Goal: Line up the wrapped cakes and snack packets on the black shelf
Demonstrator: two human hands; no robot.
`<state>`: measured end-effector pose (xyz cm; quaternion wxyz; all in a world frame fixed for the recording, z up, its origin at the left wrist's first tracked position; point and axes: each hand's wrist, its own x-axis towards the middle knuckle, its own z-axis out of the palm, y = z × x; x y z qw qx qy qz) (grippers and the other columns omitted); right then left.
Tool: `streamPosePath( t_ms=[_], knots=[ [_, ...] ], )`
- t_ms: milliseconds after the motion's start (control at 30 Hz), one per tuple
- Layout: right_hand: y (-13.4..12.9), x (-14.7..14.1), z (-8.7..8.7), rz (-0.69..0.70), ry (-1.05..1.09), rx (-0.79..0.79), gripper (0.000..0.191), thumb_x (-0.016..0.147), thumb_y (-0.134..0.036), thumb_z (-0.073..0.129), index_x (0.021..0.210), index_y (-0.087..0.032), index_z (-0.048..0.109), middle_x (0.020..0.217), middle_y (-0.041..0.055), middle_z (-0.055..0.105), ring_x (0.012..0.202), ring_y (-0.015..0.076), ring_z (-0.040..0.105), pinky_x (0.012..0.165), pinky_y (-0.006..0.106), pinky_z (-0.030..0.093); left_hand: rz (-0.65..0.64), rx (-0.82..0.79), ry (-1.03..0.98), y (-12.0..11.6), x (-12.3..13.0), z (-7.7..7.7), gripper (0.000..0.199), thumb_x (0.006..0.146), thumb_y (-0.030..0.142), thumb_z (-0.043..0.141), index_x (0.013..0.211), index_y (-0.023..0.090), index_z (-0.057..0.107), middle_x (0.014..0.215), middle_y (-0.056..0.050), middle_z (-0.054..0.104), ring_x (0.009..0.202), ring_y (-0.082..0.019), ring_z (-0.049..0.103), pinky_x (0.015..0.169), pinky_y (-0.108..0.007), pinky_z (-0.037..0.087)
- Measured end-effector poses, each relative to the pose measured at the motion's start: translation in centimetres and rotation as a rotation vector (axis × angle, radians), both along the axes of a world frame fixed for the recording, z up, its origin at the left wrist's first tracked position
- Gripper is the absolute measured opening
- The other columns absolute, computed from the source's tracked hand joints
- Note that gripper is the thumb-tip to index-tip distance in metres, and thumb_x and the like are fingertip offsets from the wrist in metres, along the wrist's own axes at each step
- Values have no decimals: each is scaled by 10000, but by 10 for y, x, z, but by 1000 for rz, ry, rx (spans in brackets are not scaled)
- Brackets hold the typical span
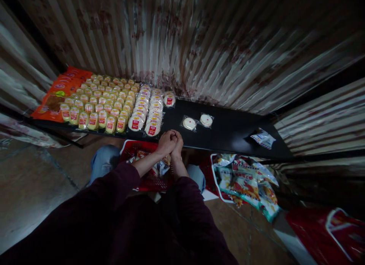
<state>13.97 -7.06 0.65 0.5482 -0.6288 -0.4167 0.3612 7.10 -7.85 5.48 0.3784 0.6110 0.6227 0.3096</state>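
Where the near edge of a long, flat, black surface (228,134) faces the person, a red plastic basket with a pale rim (134,145), holding wrapped packets, sits below it. By that edge the left hand (165,143) and the right hand (178,144) meet, fingers curled together; whether they grip anything cannot be told. Just beyond, on the surface, lie two round white discs in clear wrappers (189,123). Toward its right end lies a crumpled, blue-striped clear wrapper (264,139); left of its middle, columns of red-labelled round white packs (153,129), then rows of yellow packs (101,101). Behind it hangs a pleated, patterned fabric curtain (176,37).
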Motion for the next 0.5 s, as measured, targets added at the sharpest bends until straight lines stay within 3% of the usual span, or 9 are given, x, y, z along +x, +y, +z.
streamPosePath(
  t_ms=[167, 367, 500],
  knots=[
    [-48, -15, -19, 31, -186, -2, 373, 740, -173, 395, 996, -181, 666, 1005, 43, 677, 963, 176, 564, 916, 305, 421, -21, -86, -9, -36, -19, -24, 229, 815, 136, 476, 960, 160, 651, 1024, -81, 667, 975, -166, 592, 923, -276, 439],
    [-100, -31, -75, 128, -430, -140, 337, 751, -115, 397, 938, -172, 671, 957, 57, 687, 932, 176, 567, 903, 300, 417, 34, -319, -101, -78, -42, -80, 189, 752, 87, 527, 832, 188, 665, 1000, -54, 677, 1007, -177, 578, 977, -306, 392],
    [-123, -33, -102, 321, -646, -397, 338, 760, -105, 473, 1043, -119, 657, 1041, 132, 682, 947, 199, 611, 852, 275, 440, 97, -529, -233, -105, -54, -116, 170, 723, 47, 528, 704, 166, 647, 820, -53, 679, 836, -177, 608, 846, -302, 459]
  ],
)
